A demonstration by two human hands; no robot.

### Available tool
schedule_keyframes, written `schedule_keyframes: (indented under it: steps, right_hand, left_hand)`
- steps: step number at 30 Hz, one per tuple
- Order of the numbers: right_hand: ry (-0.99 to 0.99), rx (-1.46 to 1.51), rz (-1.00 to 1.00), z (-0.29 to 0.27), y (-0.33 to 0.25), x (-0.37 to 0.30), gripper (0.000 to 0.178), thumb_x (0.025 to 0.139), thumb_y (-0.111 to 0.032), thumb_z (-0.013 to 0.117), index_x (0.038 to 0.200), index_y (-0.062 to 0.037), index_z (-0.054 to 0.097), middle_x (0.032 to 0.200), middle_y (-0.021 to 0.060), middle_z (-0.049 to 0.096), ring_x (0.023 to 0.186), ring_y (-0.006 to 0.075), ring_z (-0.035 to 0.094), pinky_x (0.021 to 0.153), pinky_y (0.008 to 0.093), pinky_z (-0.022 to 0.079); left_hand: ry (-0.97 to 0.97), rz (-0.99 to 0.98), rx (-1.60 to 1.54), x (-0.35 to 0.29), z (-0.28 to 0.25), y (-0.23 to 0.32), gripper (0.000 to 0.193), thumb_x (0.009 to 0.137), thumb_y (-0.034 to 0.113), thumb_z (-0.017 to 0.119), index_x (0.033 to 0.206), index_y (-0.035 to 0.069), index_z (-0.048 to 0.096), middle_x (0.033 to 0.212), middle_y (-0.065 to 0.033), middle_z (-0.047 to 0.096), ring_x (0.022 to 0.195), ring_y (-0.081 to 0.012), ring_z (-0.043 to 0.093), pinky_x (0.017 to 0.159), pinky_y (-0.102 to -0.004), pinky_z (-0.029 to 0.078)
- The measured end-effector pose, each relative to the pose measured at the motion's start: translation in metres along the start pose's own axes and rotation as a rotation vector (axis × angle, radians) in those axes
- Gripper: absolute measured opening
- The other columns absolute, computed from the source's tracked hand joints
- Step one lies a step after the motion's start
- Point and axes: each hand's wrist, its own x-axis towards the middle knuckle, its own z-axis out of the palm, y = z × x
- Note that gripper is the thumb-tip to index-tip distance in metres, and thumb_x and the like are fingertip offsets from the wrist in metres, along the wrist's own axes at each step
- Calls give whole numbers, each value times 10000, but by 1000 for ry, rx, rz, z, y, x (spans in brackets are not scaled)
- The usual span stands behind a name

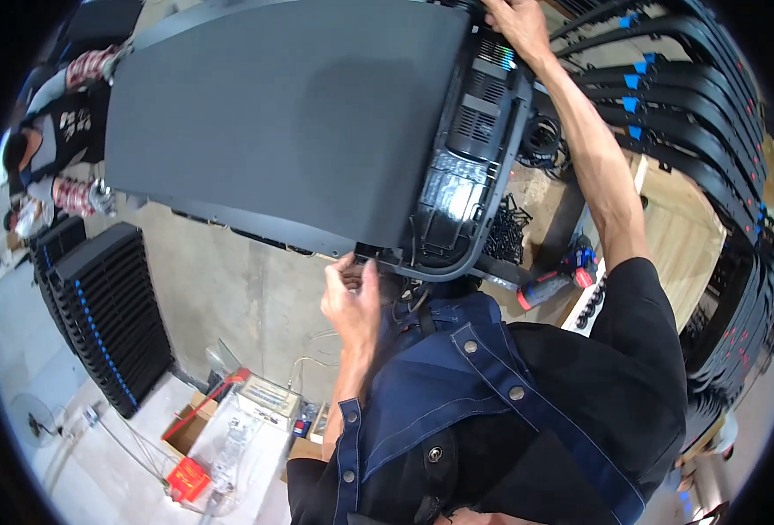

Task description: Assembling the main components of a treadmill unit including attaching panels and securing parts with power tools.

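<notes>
A treadmill deck with a broad dark grey belt (273, 114) lies across in front of me. At its right end, a black housing (457, 188) with vents and a glossy cover sits inside a rounded frame. My left hand (352, 302) is at the near corner, its fingers curled and thumb raised beside the frame; what lies between them is too small to make out. Stretched to the far corner, my right hand (520, 28) has its fingers bent at the deck's edge. What it grips there is hidden.
At the far left a co-worker in plaid sleeves (76, 194) has gloved hands by the deck's other end. Black frames with blue tape stand stacked at right (667, 79) and left (107, 306). A cordless drill (558, 278) lies near a heap of black bolts (508, 229).
</notes>
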Motion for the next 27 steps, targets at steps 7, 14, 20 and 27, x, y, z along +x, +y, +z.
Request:
schedule_keyframes:
  steps: [7,14,20,27]
  right_hand:
    - [347,130,-46,-33,66,-142,285,1015,-269,624,985,13,642,688,40,645,683,130,624,626,307,498]
    - [-563,-778,558,-6,223,-347,250,836,-248,689,943,-30,749,960,240,727,958,420,710,805,513,573]
    - [-602,-863,456,23,223,-400,218,875,-230,658,901,-43,769,972,197,750,952,377,735,791,461,609]
    - [-624,-835,468,32,238,-409,192,913,-168,579,897,-31,713,897,195,736,897,389,725,779,472,600]
  left_hand:
    - [-192,269,469,20,-10,22,250,883,211,767,1022,20,685,833,-122,702,781,-346,680,705,-456,525]
    - [-310,106,458,32,-10,25,249,897,191,758,1010,-4,654,766,-141,699,678,-281,670,659,-409,513]
    - [-499,-59,72,48,-26,23,312,934,134,724,1163,-67,658,828,-113,722,653,-128,641,591,-287,552]
    - [-589,-58,-136,57,-41,9,302,954,143,706,1180,-50,648,812,-84,707,635,-103,624,529,-278,554]
